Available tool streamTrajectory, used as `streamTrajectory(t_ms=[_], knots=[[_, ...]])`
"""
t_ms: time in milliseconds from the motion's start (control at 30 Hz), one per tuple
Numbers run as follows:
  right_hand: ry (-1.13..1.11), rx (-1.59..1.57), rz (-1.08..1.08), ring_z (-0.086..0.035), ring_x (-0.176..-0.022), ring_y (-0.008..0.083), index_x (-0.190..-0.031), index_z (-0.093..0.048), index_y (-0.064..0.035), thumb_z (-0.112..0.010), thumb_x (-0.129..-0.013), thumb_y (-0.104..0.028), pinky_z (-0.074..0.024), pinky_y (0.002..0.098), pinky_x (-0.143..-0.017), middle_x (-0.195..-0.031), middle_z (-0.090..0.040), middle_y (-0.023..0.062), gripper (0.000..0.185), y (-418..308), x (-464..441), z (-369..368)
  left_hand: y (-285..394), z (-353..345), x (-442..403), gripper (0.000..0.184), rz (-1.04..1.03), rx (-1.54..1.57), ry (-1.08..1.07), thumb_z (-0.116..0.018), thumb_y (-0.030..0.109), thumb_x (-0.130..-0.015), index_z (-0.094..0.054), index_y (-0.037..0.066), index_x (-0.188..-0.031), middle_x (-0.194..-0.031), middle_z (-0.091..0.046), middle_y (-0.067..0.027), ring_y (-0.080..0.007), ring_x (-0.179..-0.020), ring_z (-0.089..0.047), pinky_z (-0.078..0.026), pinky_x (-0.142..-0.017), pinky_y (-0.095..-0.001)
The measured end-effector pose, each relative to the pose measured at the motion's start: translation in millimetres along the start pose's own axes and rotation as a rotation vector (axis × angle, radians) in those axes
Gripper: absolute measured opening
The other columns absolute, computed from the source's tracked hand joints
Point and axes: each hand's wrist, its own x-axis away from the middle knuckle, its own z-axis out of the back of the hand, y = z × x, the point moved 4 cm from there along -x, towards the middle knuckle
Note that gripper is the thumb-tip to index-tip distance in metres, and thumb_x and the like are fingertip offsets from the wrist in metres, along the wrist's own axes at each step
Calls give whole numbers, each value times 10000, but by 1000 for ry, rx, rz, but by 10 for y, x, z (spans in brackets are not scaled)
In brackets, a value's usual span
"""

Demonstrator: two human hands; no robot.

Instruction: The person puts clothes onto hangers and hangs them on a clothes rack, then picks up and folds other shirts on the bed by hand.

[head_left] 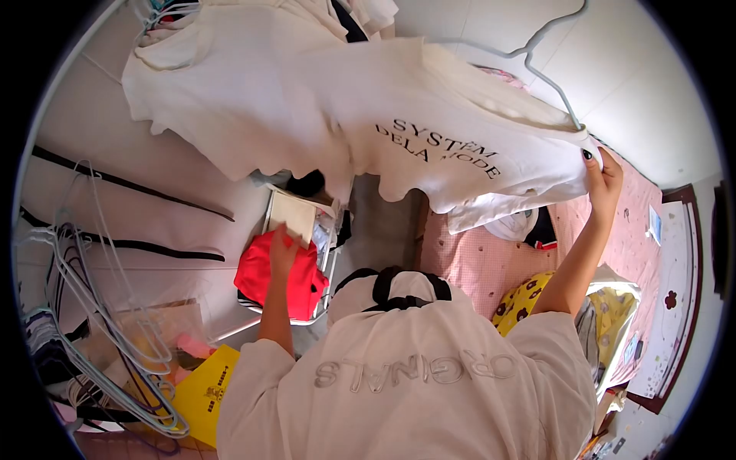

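Observation:
A white T-shirt (460, 138) with dark lettering hangs stretched across the upper view on a grey-blue hanger (529, 50). My right hand (606, 172) is closed on the shirt's shoulder at the hanger's end, the thumb lying over the fabric. Low on the left, my left hand (282, 244) is over a red cloth (268, 280), its fingers slightly apart and close to a cream, flat-topped item (292, 215). Whether the fingers touch either one is unclear. Another plain white garment (207, 100) hangs to the left of the lettered shirt.
Several loose hangers (100, 307) hang at the left, above a yellow bag (205, 399). A white rack (331, 264) stands under the red cloth. To the right are a pink checked bed (460, 257), with clothes on it, and a basket with yellow lining (617, 322).

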Motion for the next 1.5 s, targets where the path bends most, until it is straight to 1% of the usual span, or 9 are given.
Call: streamTrajectory(t_ms=[200,367,433,633,667,1000,1200,1433,1500], knots=[[-109,-25,-10,-330,-549,46,-696,-513,6,-547,-814,-153,-268,194,-483,-574,-408,-40,200,-112,24,-78,1735,333,-794,931,-279,366,166,-733,127,-627,-124,12,-1321,-1326,-285,-178,-286,-1224,-280,-206,-1001,-396],[-127,-40,21,-335,-551,49,-691,-509,9,-545,-812,-158,-272,198,-484,-576,-414,-33,210,-111,78,-35,2139,304,-1144,932,-416,472,32,-735,88,-614,-132,27,-1322,-1321,-288,-160,-264,-1214,-294,-238,-985,-376],[-122,-58,19,-333,-550,49,-685,-505,8,-547,-811,-165,-271,200,-484,-575,-407,-34,219,-103,115,-6,2122,209,-1248,852,-432,520,-39,-729,74,-617,-220,17,-1297,-1282,-351,-143,-237,-1176,-352,-294,-955,-352],[-169,-61,13,-324,-567,49,-685,-487,5,-543,-819,-207,-257,205,-495,-603,-394,-37,257,-47,180,62,1904,-45,-1175,357,34,609,-372,-674,75,-677,-537,-5,-997,-930,-592,-68,-131,-849,-549,-444,-737,-277],[-175,-52,19,-325,-566,50,-684,-487,5,-542,-819,-208,-257,205,-494,-602,-396,-36,257,-35,178,66,1940,-54,-1083,293,7,570,-298,-640,73,-697,-555,-5,-966,-869,-600,-59,-126,-787,-558,-451,-698,-274],[-238,-38,14,-367,-555,61,-682,-506,14,-553,-793,-144,-294,210,-494,-591,-442,-5,199,-100,110,-107,1403,-283,-649,294,115,715,-310,-632,99,-725,-546,-6,-985,-915,-592,-64,-132,-814,-551,-440,-713,-266],[-260,-115,-9,-415,-550,73,-699,-539,22,-545,-761,-92,-324,218,-497,-583,-479,11,129,-215,89,-336,711,-427,-207,320,239,525,-315,-665,127,-714,-563,-20,-979,-903,-608,-80,-151,-805,-564,-447,-706,-265],[-444,-83,50,-410,-525,89,-698,-540,27,-548,-735,-57,-332,242,-483,-557,-462,38,93,-674,91,-1132,316,-572,43,352,298,717,-1,-680,142,-698,-562,-48,-970,-893,-605,-86,-167,-796,-562,-448,-723,-284],[-407,-113,44,-429,-481,144,-698,-532,26,-568,-724,-66,-361,265,-477,-546,-474,99,102,-791,56,-1214,121,-581,66,341,323,734,56,-676,138,-700,-568,-40,-970,-893,-603,-81,-176,-787,-561,-449,-723,-286]])
